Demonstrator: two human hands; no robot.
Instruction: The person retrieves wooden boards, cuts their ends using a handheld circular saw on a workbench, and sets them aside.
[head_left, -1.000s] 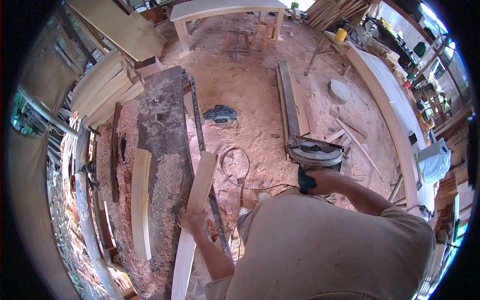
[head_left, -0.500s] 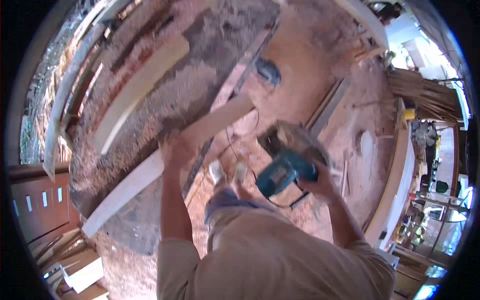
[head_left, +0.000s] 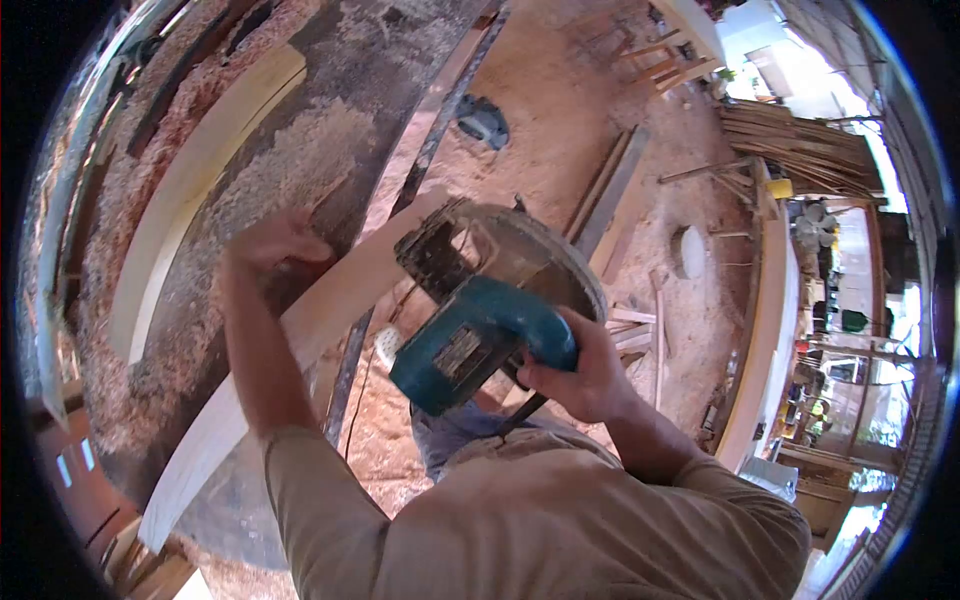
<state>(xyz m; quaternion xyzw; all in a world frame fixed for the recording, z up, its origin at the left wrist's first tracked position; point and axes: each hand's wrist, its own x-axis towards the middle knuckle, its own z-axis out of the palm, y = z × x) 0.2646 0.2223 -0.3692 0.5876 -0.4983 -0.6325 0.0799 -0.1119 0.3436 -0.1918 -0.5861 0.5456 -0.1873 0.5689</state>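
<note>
My right hand is closed round the rear handle of a teal circular saw. The saw's dusty base plate and guard face away from me, tilted, close to the far end of a long curved board. Whether the saw touches the board I cannot tell. That pale board lies along the near side of the workbench. My left hand is blurred above the bench, just beyond the board's far edge; its fingers are too smeared to read.
A second curved board lies on the bench amid heaps of sawdust. On the dusty floor are a dark blue object and long planks. A long beam runs along the right, with stacked timber behind it.
My left hand has come off the curved board and moved left over the bench. My right hand has brought the circular saw up and left, nearer the board. The view has shifted right.
</note>
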